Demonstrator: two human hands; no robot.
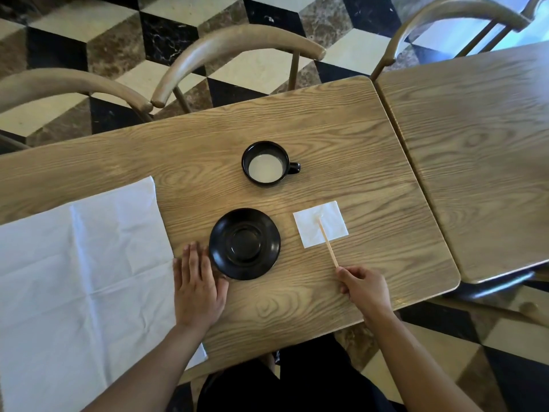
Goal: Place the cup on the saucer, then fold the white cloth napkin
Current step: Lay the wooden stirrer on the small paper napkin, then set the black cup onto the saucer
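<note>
Cup: the black cup stands upright on the wooden counter at 12 o'clock from the saucer, apart from it, handle pointing to 3 o'clock; a pale liquid fills the bottom.
Saucer: the black saucer sits empty on the counter, directly in front of the person.
White cloth napkin: the white cloth napkin lies spread open and creased at 9 o'clock from the saucer, covering the left part of the counter and hanging over its near edge.
Left hand: the left hand lies flat and released, palm down, fingers straight; its fingers rest partly on the cloth's right edge, and the thumb touches the saucer's rim at about 7 o'clock.
Right hand: the right hand is at 4 o'clock from the saucer, pinching the near end of a thin wooden stick.
Stick: it slants toward 11 o'clock, its far tip over a small white paper square.
Paper square: lies flat at 3 o'clock from the saucer, just beside it.
Surroundings: curved wooden chairs stand at 12 o'clock beyond the counter, on a checkered floor.
</note>
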